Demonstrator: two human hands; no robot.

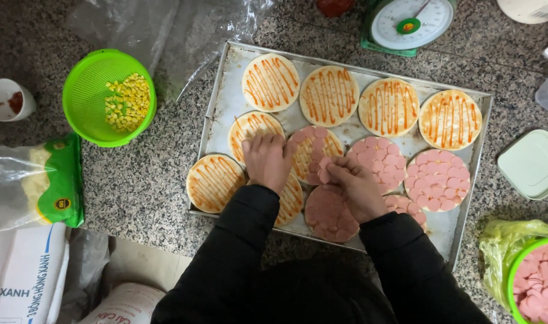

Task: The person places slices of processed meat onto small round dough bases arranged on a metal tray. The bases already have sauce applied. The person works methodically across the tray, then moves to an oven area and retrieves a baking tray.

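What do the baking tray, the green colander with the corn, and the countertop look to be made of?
Baking tray: apparently thin metal, dull grey with a folded rim and a floury or worn surface. Green colander: looks like moulded plastic, bright, glossy, evenly perforated. Countertop: speckled grey-black, polished, likely granite or a stone look-alike.

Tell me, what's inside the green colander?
The green colander holds a loose heap of yellow corn kernels toward its right side. The rest shows bare mesh; whatever lies beneath the heap is hidden.
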